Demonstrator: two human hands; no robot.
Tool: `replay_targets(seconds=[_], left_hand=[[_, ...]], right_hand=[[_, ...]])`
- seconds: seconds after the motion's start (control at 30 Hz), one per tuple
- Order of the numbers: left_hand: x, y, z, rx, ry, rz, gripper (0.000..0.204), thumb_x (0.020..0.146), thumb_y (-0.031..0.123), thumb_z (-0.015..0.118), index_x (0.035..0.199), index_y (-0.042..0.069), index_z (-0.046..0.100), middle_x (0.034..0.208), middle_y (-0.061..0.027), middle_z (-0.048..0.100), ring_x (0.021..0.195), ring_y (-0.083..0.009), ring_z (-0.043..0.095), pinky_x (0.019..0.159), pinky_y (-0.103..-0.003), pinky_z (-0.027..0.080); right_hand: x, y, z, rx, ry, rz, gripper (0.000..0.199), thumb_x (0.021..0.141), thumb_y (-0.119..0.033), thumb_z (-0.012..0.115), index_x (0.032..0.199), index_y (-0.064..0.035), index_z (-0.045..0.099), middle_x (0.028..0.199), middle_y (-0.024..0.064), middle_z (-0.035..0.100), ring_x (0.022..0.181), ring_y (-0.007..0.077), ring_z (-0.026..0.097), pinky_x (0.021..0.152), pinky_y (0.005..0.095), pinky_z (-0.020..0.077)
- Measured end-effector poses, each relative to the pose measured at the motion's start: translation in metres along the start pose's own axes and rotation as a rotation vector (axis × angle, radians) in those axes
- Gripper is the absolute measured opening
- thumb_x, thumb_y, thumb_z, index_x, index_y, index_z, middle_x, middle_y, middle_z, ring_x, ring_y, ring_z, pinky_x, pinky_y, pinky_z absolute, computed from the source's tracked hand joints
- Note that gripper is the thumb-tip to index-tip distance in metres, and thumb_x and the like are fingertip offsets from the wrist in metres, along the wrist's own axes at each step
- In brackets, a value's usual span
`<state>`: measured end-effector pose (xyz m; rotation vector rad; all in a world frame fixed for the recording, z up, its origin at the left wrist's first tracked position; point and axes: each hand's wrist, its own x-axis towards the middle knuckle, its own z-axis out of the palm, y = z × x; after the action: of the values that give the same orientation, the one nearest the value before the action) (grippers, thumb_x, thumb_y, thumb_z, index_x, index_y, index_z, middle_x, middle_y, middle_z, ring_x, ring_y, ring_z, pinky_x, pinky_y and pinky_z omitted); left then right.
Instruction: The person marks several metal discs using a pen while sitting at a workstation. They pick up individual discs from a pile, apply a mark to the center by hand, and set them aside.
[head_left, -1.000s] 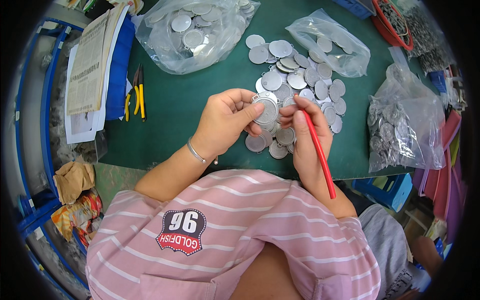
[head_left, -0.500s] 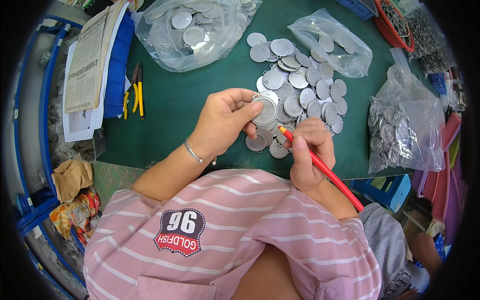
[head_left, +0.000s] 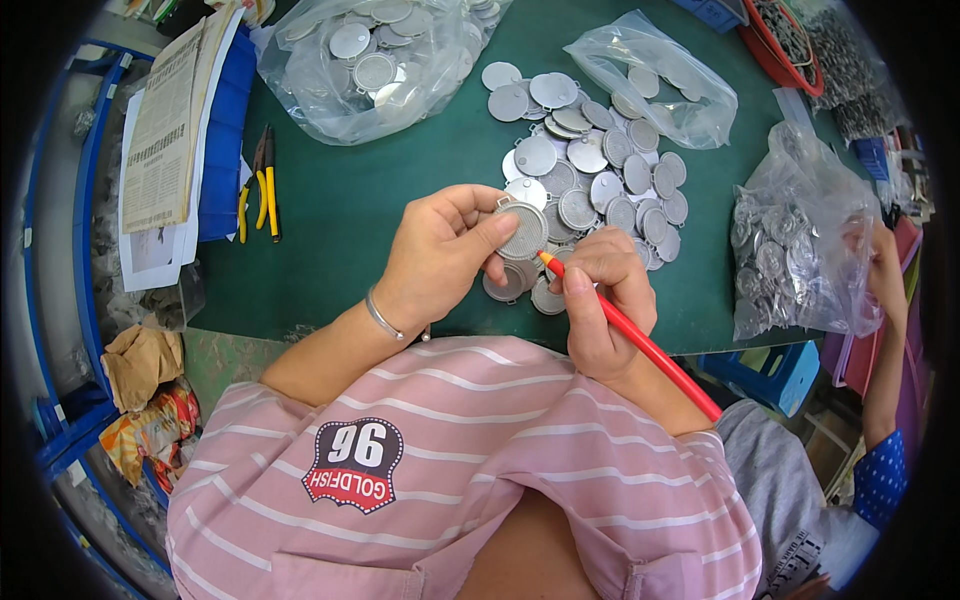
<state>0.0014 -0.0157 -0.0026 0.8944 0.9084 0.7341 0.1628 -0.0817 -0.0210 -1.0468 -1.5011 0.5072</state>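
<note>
My left hand [head_left: 435, 248] pinches a round grey metal disc [head_left: 522, 234] by its edge, thumb on top. The disc has a finely textured face with a raised rim and a small loop at its edge. In my right hand [head_left: 608, 300] is a red pencil [head_left: 658, 358] with a yellowish tip. That tip meets or nearly meets the lower right rim of the disc; contact is hard to tell. Behind and beneath both hands spreads a loose pile of similar metal discs [head_left: 587, 150], some smooth and some textured, on the green tabletop [head_left: 330, 210].
A clear bag of discs [head_left: 375, 70] lies at the far left. Yellow-handled pliers [head_left: 268, 190] rest beside a blue bin [head_left: 228, 130] with papers [head_left: 165, 150]. Another clear bag [head_left: 690, 90] sits beyond the pile. At right, another person's hand [head_left: 880, 262] touches a bag of metal parts [head_left: 780, 260].
The pencil tip has come closer to the disc's rim. At the right, the other person's arm has come up to the bag of parts. The whole view has shifted slightly.
</note>
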Motion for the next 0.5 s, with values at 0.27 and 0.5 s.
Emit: replay_targets(seconds=[0.27,0.5], left_hand=[[0.0004,0.0007,-0.0002,-0.024,-0.002,0.039,0.018,0.085,0.005,0.057,0.097,-0.007,0.056,0.077,-0.0069,0.061,0.053,-0.006,0.052,0.048,-0.019,0.045],[-0.0032,0.0022,0.0007,0.075,-0.03,0.078,0.018,0.085,0.006,0.057,0.099,-0.006,0.056,0.078,-0.0062,0.061,0.054,-0.005,0.052,0.049,-0.018,0.043]], right_hand=[[-0.0009,0.0002,-0.0003,0.095,0.103,0.007,0.006,0.079,0.001,0.054,0.082,-0.0031,0.05,0.07,0.0066,0.057,0.062,0.0191,0.049,0.065,0.0321,0.0372],[0.0017,-0.0002,-0.001,0.055,0.064,-0.025,0.007,0.08,0.002,0.053,0.083,-0.0031,0.05,0.071,0.0063,0.057,0.063,0.0189,0.049,0.065,0.0316,0.0383]])
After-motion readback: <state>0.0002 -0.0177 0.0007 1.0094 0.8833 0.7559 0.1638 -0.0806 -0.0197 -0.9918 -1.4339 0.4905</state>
